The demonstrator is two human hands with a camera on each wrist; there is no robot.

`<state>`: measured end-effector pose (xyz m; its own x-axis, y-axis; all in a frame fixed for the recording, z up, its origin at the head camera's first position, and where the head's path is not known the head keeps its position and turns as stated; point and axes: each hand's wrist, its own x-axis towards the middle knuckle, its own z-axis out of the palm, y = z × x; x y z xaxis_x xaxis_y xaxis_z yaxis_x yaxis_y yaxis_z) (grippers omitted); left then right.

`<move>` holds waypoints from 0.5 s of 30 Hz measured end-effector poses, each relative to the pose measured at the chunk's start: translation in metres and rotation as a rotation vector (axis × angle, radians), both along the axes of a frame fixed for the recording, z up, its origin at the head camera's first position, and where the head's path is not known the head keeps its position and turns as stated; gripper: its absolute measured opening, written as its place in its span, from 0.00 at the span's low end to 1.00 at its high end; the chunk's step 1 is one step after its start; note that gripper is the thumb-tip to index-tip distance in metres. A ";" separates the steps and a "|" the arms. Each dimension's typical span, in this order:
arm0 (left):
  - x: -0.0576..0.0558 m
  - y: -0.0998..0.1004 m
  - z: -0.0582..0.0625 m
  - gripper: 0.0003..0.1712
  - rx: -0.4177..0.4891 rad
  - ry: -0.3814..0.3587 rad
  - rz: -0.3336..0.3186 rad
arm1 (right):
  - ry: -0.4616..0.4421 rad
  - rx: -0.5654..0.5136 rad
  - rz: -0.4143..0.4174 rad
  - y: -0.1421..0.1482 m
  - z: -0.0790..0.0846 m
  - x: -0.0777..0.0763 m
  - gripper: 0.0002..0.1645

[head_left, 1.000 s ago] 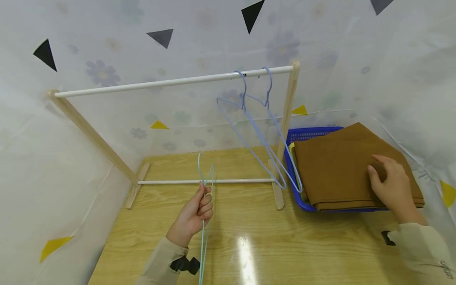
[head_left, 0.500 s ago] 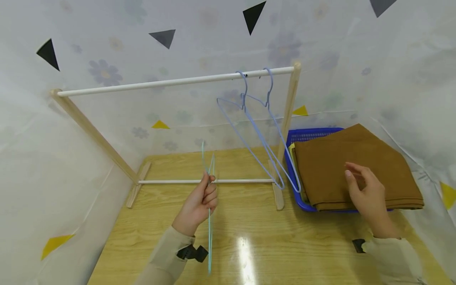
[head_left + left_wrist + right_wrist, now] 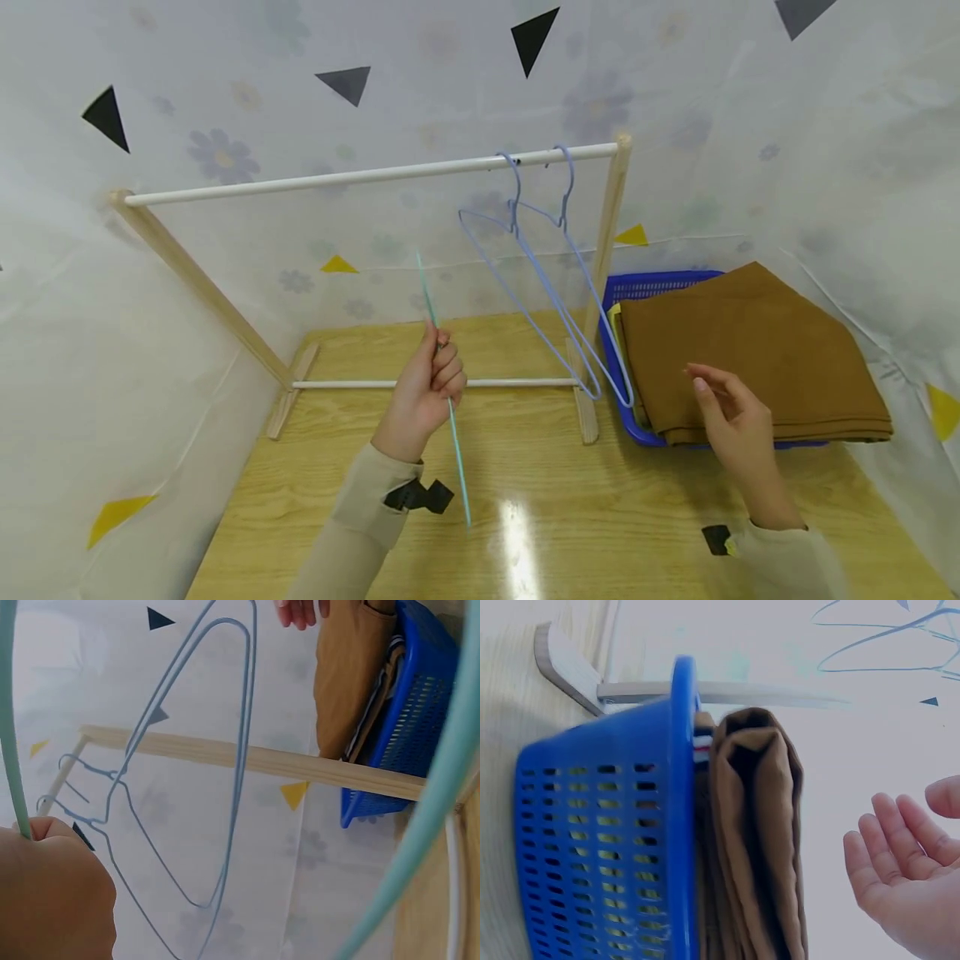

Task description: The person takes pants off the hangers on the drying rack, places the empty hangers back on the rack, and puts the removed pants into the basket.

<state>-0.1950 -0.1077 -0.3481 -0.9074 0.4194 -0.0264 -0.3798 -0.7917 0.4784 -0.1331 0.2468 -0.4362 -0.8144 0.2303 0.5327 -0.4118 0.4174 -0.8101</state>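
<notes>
My left hand (image 3: 423, 392) grips a mint-green clothes hanger (image 3: 459, 467) near its neck and holds it above the table, edge-on in the head view. In the left wrist view the hanger (image 3: 420, 840) runs close past the camera. My right hand (image 3: 738, 433) is over the front of a folded brown cloth (image 3: 772, 325), with fingers loosely bent and nothing in them. The right wrist view shows this hand (image 3: 907, 870) apart from the cloth (image 3: 780, 825). The cloth lies on top of a blue plastic basket (image 3: 637, 285), over other folded cloth.
A rack with a white top rail (image 3: 337, 177) and wooden posts (image 3: 202, 283) stands on the wooden table (image 3: 315, 517). Two light-blue hangers (image 3: 551, 292) hang at the rail's right end, beside the basket. A patterned white curtain (image 3: 420, 92) encloses the back and sides.
My left hand has raised the hanger and shifted slightly right, turning the hanger more edge-on. My right hand has moved left and toward the front across the brown cloth, which stays in place.
</notes>
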 end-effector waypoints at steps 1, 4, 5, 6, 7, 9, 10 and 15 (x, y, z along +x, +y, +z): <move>-0.001 0.001 0.004 0.24 0.014 0.014 0.008 | -0.004 -0.006 0.005 -0.001 -0.001 0.001 0.14; -0.005 0.004 0.014 0.25 0.053 0.043 0.040 | -0.028 -0.007 0.004 -0.004 -0.005 0.004 0.15; -0.006 0.006 0.018 0.25 0.067 0.049 0.051 | -0.038 -0.010 0.002 -0.005 -0.006 0.005 0.15; -0.007 0.008 0.021 0.25 0.078 0.056 0.062 | -0.049 -0.010 0.001 -0.006 -0.007 0.006 0.15; -0.008 0.010 0.024 0.25 0.085 0.059 0.075 | -0.061 -0.015 -0.001 -0.006 -0.008 0.007 0.15; -0.010 0.015 0.031 0.25 0.097 0.069 0.091 | -0.073 -0.020 0.002 -0.008 -0.009 0.007 0.15; -0.011 0.018 0.035 0.24 0.100 0.075 0.100 | -0.077 -0.018 0.001 -0.008 -0.009 0.007 0.15; -0.018 0.034 0.051 0.23 0.127 0.139 0.141 | -0.081 -0.023 -0.001 -0.013 -0.008 0.008 0.15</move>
<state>-0.2126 -0.0740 -0.2972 -0.9484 0.2804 0.1480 -0.1987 -0.8894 0.4118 -0.1252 0.2336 -0.4438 -0.8542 0.2425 0.4599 -0.3446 0.3983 -0.8501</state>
